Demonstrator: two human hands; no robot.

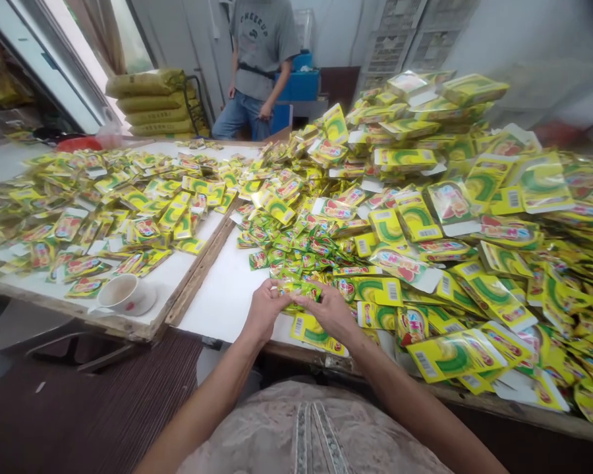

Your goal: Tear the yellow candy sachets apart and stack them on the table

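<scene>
Both hands meet at the table's near edge, over small shiny green packets. My left hand [267,307] is closed, its thumb and fingers pinching one end of the green packets [299,288]. On the other end my right hand [330,312] is closed too, thumb pressed toward the left one. How many packets are between them I cannot tell. A heap of similar small green packets [304,245] lies just beyond my fingers. Below my right hand a flat yellow carton [316,332] with a barcode lies at the edge.
A large pile of yellow cartons [425,217] rises on the right. More yellow packs [143,230] cover the left table, near a white cup [120,293] on a saucer. A wooden strip [205,266] separates the tables. Behind stand a person [261,66] and stacked yellow sacks [148,102].
</scene>
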